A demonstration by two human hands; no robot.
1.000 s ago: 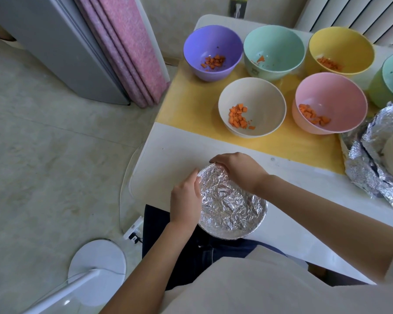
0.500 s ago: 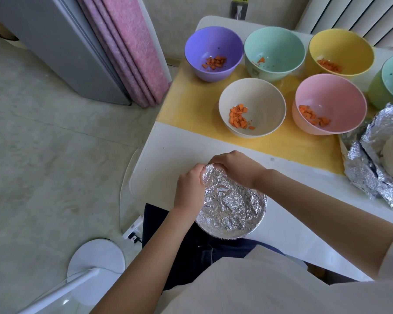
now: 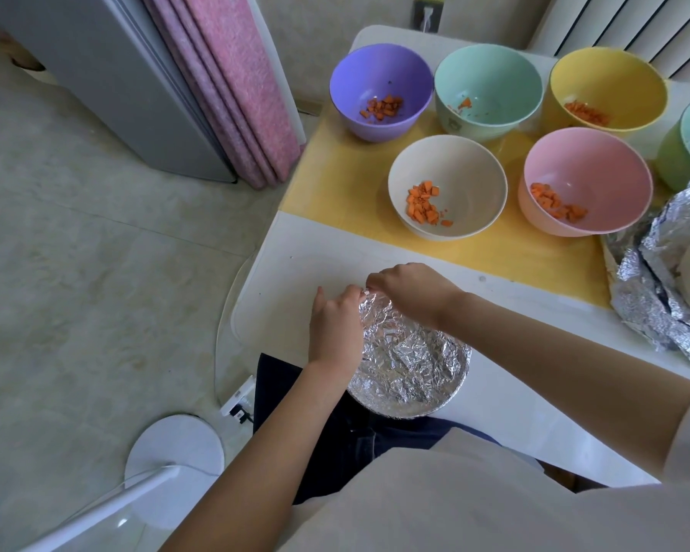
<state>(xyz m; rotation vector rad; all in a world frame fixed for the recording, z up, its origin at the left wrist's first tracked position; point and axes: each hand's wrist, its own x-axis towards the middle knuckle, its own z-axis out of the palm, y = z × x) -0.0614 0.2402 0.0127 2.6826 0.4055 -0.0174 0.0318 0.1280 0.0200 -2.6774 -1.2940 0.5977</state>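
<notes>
Foil dish: the round dish lined with crinkled silver foil [image 3: 411, 364] sits at the near edge of the white table [image 3: 315, 249], partly overhanging the person's lap.
Right hand: the right hand [image 3: 411, 292] reaches over the far-left rim, and its fingertips pinch a raised fold of foil there.
Left hand: the left hand [image 3: 335, 328] has its fingers curled over the same stretch of rim, just beside the right fingertips.
Change: a second ago the left hand was lower on the left side, apart from the right. It has slid up the rim and the two now meet at one spot.
Meaning: the crimping seems to have worked round to this corner. The rest of the rim looks pressed down, so the lining is probably close to done.
Beyond: on the yellow mat [image 3: 375, 181] stand a cream bowl [image 3: 475, 185] and a pink bowl [image 3: 606, 173], each holding diced orange carrot [image 3: 423, 203].
Far right: a loose heap of crumpled foil [image 3: 654, 296] lies well apart from the dish.
</notes>
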